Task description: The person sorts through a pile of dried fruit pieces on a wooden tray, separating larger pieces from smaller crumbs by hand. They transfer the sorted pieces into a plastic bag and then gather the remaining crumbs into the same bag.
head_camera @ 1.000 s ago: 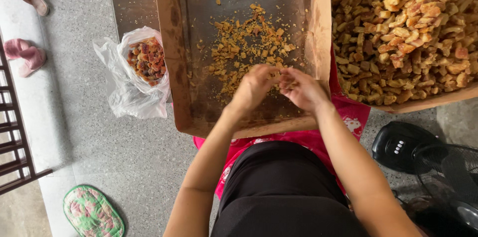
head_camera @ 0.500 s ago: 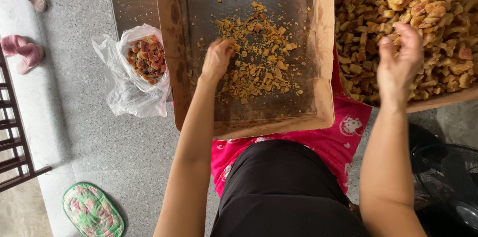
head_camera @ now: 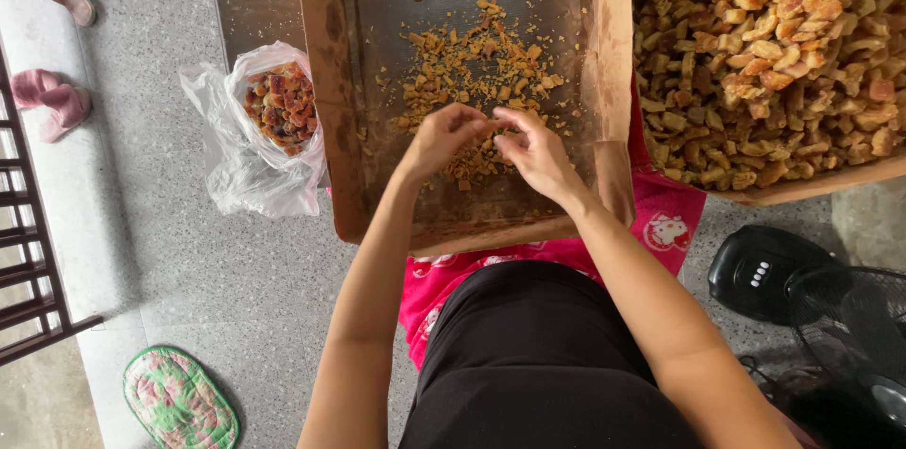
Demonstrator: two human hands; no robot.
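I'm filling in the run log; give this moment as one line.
left hand + right hand: fingertips together over crumbs | in: tray | right: box of chunks

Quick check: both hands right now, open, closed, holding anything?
Left hand: fingers curled, pinching a small piece against the right; closed.
Right hand: fingers curled on the same small piece, above the crumbs.

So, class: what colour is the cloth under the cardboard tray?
Bright pink cloth with white figures, seen in the head view.
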